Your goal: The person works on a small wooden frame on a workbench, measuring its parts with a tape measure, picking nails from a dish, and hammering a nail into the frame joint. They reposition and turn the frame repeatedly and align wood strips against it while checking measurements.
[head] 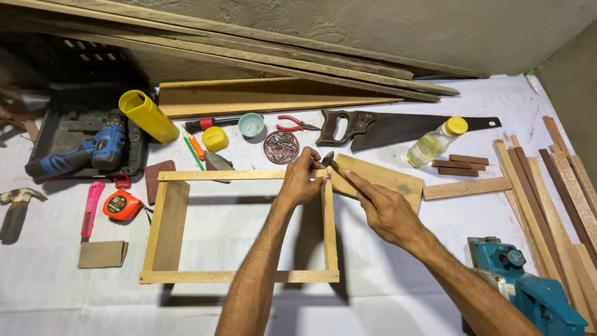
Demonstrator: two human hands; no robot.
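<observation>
A rectangular wooden frame (239, 276) of thin light strips lies on the white-covered table. My left hand (301, 180) rests at the frame's far right corner, fingers pinched there as if on a small nail, which is too small to make out. My right hand (382, 208) grips a hammer (336, 165) by its wooden handle; the metal head sits just above that same corner, next to my left fingertips.
Behind the frame lie a round tin of nails (281, 147), a handsaw (398, 127), red pliers (297, 123), a yellow-capped bottle (435, 142) and a blue drill (93, 149). A tape measure (122, 205) is left; wood strips (559, 186) and a blue planer (528, 289) right.
</observation>
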